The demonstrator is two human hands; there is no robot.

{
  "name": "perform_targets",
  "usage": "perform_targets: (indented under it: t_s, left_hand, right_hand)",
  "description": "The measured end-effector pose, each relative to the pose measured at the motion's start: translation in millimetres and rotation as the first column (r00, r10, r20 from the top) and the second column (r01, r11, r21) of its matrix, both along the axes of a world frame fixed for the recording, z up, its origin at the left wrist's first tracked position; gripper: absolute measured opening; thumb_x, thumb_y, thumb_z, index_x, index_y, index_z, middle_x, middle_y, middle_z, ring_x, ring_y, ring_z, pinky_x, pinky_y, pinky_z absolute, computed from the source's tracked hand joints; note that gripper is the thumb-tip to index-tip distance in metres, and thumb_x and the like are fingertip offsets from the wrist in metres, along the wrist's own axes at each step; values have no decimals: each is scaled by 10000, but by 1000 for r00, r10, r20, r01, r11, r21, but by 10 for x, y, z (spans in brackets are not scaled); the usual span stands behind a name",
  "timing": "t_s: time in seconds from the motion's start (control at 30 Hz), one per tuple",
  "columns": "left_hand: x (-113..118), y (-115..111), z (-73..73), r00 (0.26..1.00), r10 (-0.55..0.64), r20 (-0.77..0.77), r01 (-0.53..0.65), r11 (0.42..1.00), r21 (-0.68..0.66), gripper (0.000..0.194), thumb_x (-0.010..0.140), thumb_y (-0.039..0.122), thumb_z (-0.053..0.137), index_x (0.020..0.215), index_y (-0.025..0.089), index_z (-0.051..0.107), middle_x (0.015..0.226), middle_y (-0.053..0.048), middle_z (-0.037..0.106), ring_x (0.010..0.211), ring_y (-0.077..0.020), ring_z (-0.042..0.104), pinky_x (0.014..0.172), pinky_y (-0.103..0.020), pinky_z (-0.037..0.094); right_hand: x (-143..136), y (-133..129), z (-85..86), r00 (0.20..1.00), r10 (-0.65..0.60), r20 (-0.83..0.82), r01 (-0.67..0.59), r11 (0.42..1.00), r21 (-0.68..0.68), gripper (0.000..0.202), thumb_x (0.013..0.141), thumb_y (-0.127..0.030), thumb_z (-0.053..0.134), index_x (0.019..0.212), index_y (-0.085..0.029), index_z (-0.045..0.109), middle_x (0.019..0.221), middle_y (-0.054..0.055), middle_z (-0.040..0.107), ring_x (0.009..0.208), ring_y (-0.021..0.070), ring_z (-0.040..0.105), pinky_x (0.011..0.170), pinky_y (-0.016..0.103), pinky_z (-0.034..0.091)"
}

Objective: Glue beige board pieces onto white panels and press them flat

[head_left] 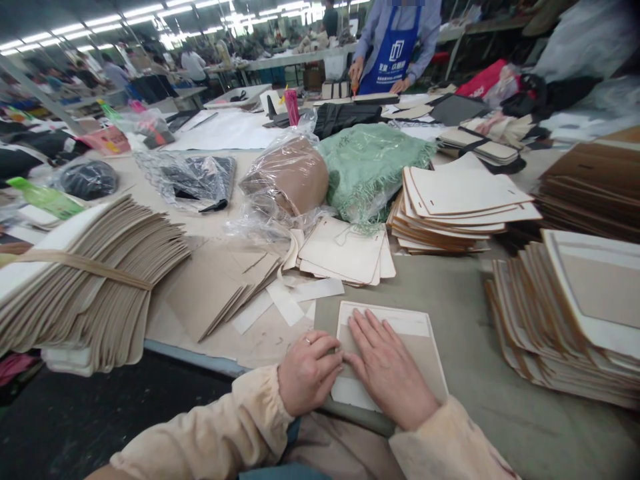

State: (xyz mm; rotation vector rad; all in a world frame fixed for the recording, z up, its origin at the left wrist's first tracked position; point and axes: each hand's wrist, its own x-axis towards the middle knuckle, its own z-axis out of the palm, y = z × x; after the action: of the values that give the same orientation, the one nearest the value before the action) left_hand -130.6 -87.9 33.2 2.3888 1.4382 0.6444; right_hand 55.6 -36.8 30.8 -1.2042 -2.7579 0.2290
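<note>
A: Here we are at the desk [465, 287], and the panel [425, 350] lies flat near its front edge, right in front of the person.

B: Right grip [385, 370] is spread across it, palm down, fingers straight. Nothing clasped there.

A: And the left grip [310, 370]?

B: Curled, fingers drawn in, tips at the panel's left edge, close to the right thumb. Is it pinching that edge? Can't tell from here; the fingers hide it.

A: So which step is this?

B: I'd call it smoothing or lining up: one grip steadies, the other seems to work at the edge. Plain pressing would look much the same, mind.

A: What does the next move call for?

B: Light, even pressure from the right, I'd say, so the panel doesn't skid, and fine finger work from the left along that side.

A: Plenty around it, too: a stack [565, 320] of similar pieces off to the right, a banded bundle [100, 280] over on the left.

B: And white strips [325, 289] lying just beyond the left grip, neither grip on them.
</note>
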Motion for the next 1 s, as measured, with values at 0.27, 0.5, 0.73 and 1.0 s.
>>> perform_targets:
  t_s: [0.27, 0.5, 0.73, 1.0]
  left_hand:
    - [4, -2, -7, 1000, 5, 10, -5, 1000, 6, 180, 852, 172, 503, 966, 174, 642, 1033, -90, 600, 978, -216, 521, 863, -404, 473]
    - [9, 5, 3, 1000, 2, 21, -2, 1000, 5, 185, 848, 156, 502, 978, 171, 632, 1032, -90, 581, 971, -220, 508, 859, -399, 467]
    - [18, 1, 14, 1000, 6, 22, -6, 1000, -3, 185, 848, 147, 494, 966, 169, 635, 1029, -94, 575, 970, -224, 507, 855, -402, 467]
    - [20, 86, 31, 997, 23, 70, -21, 1000, -20, 175, 865, 172, 497, 975, 170, 633, 988, -100, 589, 921, -206, 545, 821, -366, 489]
  right_hand:
    - [-4, 29, -22, 1000, -26, 12, 27, 1000, -3, 546, 931, -384, 482, 1401, -125, 384, 1491, 80, 297, 1367, 275, 255, 1096, 470, 290]
    - [11, 49, -34, 999, -35, -10, 35, 998, -48, 541, 943, -439, 427, 1401, -152, 391, 1494, 51, 297, 1371, 260, 246, 1110, 453, 268]
    - [-7, 49, -27, 998, -39, -53, 37, 999, -36, 526, 942, -430, 430, 1385, -145, 417, 1476, 76, 333, 1360, 270, 272, 1108, 446, 258]
    - [6, 36, -12, 992, -61, -114, 54, 996, -68, 522, 946, -404, 431, 1406, -165, 376, 1491, 64, 306, 1376, 259, 237, 1114, 460, 255]
